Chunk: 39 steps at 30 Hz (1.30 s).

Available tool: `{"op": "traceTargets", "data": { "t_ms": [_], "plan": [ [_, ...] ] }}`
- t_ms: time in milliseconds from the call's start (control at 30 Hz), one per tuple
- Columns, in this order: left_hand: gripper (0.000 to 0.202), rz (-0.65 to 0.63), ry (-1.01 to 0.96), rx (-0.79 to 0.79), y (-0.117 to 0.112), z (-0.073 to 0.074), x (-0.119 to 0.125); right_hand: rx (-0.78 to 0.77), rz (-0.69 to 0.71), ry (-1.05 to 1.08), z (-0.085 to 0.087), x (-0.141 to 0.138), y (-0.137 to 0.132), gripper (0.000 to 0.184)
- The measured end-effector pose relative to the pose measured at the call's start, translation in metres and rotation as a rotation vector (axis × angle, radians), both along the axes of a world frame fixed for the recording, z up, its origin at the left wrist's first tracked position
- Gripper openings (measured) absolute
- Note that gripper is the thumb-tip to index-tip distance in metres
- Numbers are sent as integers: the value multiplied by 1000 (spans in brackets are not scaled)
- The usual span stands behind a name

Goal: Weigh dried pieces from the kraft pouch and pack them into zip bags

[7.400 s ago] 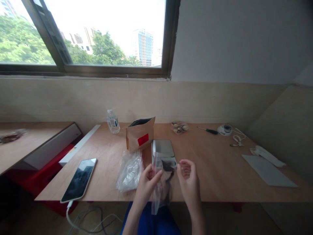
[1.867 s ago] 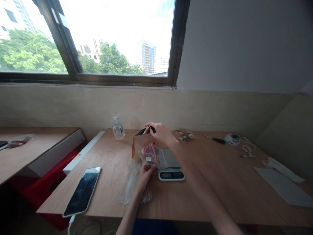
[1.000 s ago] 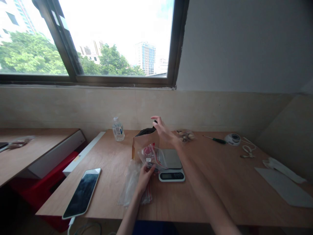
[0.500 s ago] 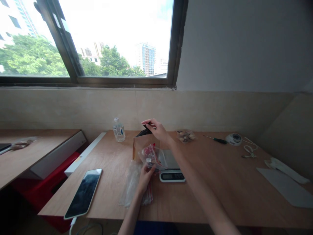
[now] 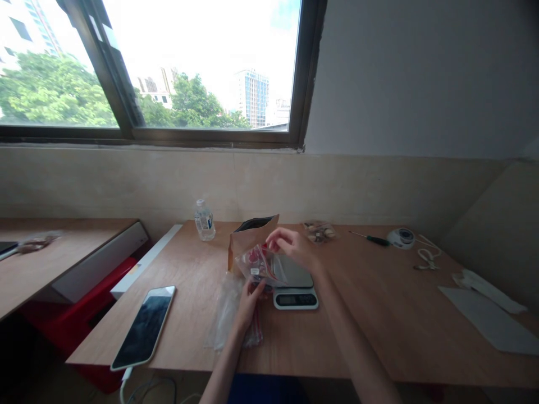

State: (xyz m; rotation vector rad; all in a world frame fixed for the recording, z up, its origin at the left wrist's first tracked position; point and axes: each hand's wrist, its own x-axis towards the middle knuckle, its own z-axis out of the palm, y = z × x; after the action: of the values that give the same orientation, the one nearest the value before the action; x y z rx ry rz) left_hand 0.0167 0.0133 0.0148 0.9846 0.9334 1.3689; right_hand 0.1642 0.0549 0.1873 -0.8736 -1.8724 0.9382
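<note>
My left hand grips the lower part of a clear zip bag with red and dark items inside and a small white label. Above it, my right hand has its fingers curled in by the zip bag's upper edge, beside a red item; whether something is between the fingertips is hard to make out. A brown paper bag stands upright just behind, its dark-lined mouth gaping. To the right lies a white kitchen scale, its plate partly behind the zip bag. Flat empty zip bags lie under my left forearm.
A water bottle stands at the back left, and a phone with a cable lies front left. Toward the back right are a bag of brownish pieces, a screwdriver, a white dome camera and a grey sheet.
My right hand has left the dark rim of the paper bag and come down and right to the zip bag's upper edge. My left hand keeps its hold on the zip bag.
</note>
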Motion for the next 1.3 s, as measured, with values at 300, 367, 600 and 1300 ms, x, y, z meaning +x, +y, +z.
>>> {"op": "traceTargets", "data": {
  "t_ms": [300, 367, 600, 1300],
  "plan": [
    [34, 26, -79, 33, 2, -9, -1, -40, 180, -343, -55, -7, -5, 24],
    [39, 50, -48, 28, 2, -8, -1, -34, 210, -345, -61, -8, -3, 26],
    [47, 43, -51, 88, 2, -1, 3, -110, 154, -263, -92, -7, 12, 23],
    [26, 76, 53, 101, 6, -1, -2, -164, -58, 185, -137, -2, 25, 27]
  ]
}}
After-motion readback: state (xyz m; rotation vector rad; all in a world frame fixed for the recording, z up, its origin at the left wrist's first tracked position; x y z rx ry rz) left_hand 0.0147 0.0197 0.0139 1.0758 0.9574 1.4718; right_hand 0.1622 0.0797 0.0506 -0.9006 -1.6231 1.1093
